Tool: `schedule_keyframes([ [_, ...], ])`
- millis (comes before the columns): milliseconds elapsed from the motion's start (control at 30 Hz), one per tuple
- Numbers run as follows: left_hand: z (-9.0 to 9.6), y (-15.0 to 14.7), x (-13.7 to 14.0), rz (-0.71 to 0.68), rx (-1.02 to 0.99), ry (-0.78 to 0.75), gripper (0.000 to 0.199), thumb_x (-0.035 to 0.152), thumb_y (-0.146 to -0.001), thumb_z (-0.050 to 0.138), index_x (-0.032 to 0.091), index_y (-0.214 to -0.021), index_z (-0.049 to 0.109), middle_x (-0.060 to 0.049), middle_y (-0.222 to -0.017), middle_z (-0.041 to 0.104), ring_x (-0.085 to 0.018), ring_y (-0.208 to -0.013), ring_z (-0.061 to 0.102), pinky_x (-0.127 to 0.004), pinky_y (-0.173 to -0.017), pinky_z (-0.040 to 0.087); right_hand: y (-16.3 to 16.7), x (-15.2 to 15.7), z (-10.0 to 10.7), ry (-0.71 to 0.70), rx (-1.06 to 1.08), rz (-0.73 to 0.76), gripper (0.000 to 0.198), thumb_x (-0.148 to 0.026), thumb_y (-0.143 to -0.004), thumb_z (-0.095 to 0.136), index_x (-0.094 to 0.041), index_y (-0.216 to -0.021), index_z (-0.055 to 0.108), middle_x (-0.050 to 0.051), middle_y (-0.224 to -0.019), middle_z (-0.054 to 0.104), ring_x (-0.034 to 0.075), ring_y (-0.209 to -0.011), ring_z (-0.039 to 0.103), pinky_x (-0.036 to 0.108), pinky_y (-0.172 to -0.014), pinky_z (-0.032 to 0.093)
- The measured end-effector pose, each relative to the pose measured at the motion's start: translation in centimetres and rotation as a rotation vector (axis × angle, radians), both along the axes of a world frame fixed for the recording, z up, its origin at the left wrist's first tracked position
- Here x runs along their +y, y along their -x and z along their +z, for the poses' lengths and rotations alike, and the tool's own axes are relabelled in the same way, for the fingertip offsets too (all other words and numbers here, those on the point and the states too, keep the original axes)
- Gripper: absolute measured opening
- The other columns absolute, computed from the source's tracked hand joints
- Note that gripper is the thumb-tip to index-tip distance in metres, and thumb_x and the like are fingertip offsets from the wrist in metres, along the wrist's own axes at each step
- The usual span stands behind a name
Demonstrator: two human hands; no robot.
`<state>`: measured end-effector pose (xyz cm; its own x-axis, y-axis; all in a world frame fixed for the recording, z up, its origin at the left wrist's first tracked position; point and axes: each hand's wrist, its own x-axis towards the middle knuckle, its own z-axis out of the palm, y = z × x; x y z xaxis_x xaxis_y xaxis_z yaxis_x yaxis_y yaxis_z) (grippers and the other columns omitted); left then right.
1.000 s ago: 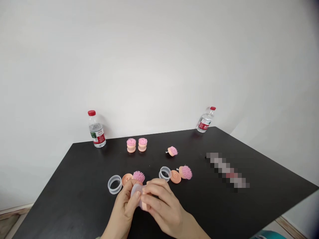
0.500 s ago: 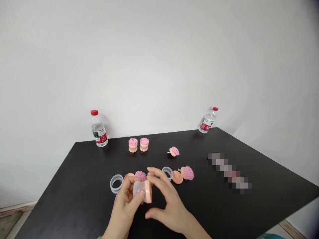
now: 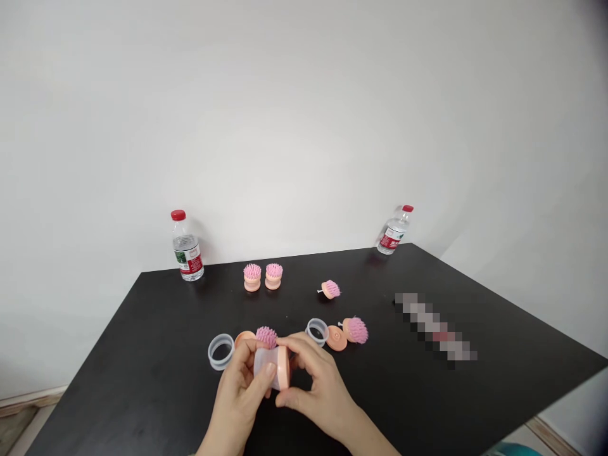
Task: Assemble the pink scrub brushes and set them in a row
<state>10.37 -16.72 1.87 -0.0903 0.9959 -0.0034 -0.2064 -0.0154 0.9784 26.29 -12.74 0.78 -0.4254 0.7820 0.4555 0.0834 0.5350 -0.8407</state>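
Near the front of the table, my left hand is closed around a translucent plastic ring, turned on its side. A peach round cap sits against the ring's right end. My right hand grips that cap, index finger at its top and thumb at its bottom. Just behind my hands is a pink bristle brush head, its lower part hidden. Beside it lies a peach disc, partly covered by my left fingers. Another translucent ring rests to the left.
Behind my right hand lie a translucent ring, a peach disc and a tipped brush head. Farther back are another brush head and two upright brushes. Water bottles stand by the wall.
My right hand was spread apart beside the peach cap. It has moved in and closed onto the cap. My left hand keeps its hold on the ring.
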Motion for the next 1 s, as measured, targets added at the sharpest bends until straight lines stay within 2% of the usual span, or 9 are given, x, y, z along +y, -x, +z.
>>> schedule_keyframes([
  [67,0.0,-0.1,-0.1,-0.013,0.008,0.027,0.039,0.059,-0.081,0.069,0.021,-0.089,0.067,0.000,-0.081,0.057,-0.013,-0.065,0.050,-0.023,-0.056,0.045,0.1,0.0,0.2,-0.056,-0.012,-0.021,0.056,-0.037,-0.073,0.089,-0.032,-0.123,0.064,0.003,-0.107,0.063,0.018,-0.082,0.066,0.030,-0.072,0.060],
  [200,0.1,-0.6,-0.3,0.025,-0.039,0.112,0.046,0.065,-0.079,0.068,0.019,-0.072,0.064,0.002,-0.067,0.054,-0.010,-0.055,0.044,-0.021,-0.049,0.039,-0.2,-0.6,1.0,-0.272,-0.063,0.006,0.058,-0.016,-0.080,0.082,-0.032,-0.131,0.058,0.005,-0.113,0.059,0.022,-0.099,0.064,0.035,-0.089,0.057],
  [300,0.5,-0.6,-0.4,0.046,-0.139,0.206,0.052,0.070,-0.079,0.064,0.020,-0.065,0.059,0.003,-0.060,0.049,-0.010,-0.053,0.040,-0.020,-0.047,0.033,-0.9,-1.0,1.7,-0.421,-0.077,0.048,0.053,-0.004,-0.087,0.066,-0.028,-0.133,0.056,0.007,-0.112,0.057,0.021,-0.102,0.061,0.034,-0.087,0.056],
  [367,0.9,-0.3,-0.3,0.061,-0.169,0.227,0.054,0.072,-0.080,0.059,0.021,-0.066,0.057,0.004,-0.059,0.046,-0.011,-0.054,0.036,-0.020,-0.047,0.031,-1.8,-0.7,2.1,-0.489,-0.100,0.000,0.052,-0.003,-0.089,0.060,-0.027,-0.134,0.054,0.008,-0.114,0.055,0.021,-0.102,0.061,0.035,-0.086,0.056],
  [500,1.4,0.2,-0.3,0.072,-0.055,0.128,0.048,0.070,-0.083,0.057,0.023,-0.076,0.061,0.004,-0.064,0.043,-0.013,-0.058,0.035,-0.021,-0.050,0.032,-3.6,2.5,3.0,-0.387,-0.328,-0.319,0.054,-0.016,-0.087,0.071,-0.024,-0.137,0.053,0.008,-0.115,0.056,0.021,-0.094,0.065,0.037,-0.087,0.057],
  [600,1.4,0.1,-0.4,0.088,0.047,0.043,0.040,0.065,-0.082,0.063,0.025,-0.086,0.066,0.002,-0.072,0.050,-0.015,-0.063,0.042,-0.023,-0.053,0.036,-4.3,6.6,3.7,-0.322,-0.809,-0.530,0.049,-0.028,-0.085,0.076,-0.017,-0.130,0.059,0.010,-0.114,0.062,0.026,-0.105,0.061,0.038,-0.089,0.055],
  [700,1.2,-0.1,-0.5,0.134,0.089,-0.014,0.037,0.061,-0.081,0.067,0.026,-0.091,0.068,0.000,-0.080,0.059,-0.016,-0.065,0.047,-0.024,-0.056,0.040,-4.3,10.5,3.9,-0.340,-1.006,-0.492,0.033,-0.028,-0.080,0.082,-0.017,-0.110,0.070,0.010,-0.106,0.068,0.030,-0.105,0.059,0.043,-0.089,0.053],
  [800,1.0,0.0,-0.3,0.165,0.092,-0.022,0.038,0.061,-0.079,0.070,0.025,-0.092,0.069,-0.002,-0.089,0.066,-0.016,-0.065,0.050,-0.025,-0.058,0.043,-4.1,13.1,3.4,-0.363,-1.159,-0.399,0.024,-0.026,-0.077,0.085,-0.016,-0.095,0.073,0.010,-0.101,0.071,0.032,-0.108,0.059,0.046,-0.091,0.051],
  [1000,0.5,0.1,0.0,0.178,0.047,-0.031,0.042,0.061,-0.076,0.073,0.023,-0.095,0.070,-0.005,-0.095,0.070,-0.020,-0.078,0.062,-0.027,-0.064,0.049,-4.2,15.6,2.1,-0.365,-1.390,-0.306,0.028,-0.034,-0.099,0.063,-0.017,-0.120,0.063,0.009,-0.125,0.064,0.025,-0.110,0.065,0.047,-0.094,0.055],
])
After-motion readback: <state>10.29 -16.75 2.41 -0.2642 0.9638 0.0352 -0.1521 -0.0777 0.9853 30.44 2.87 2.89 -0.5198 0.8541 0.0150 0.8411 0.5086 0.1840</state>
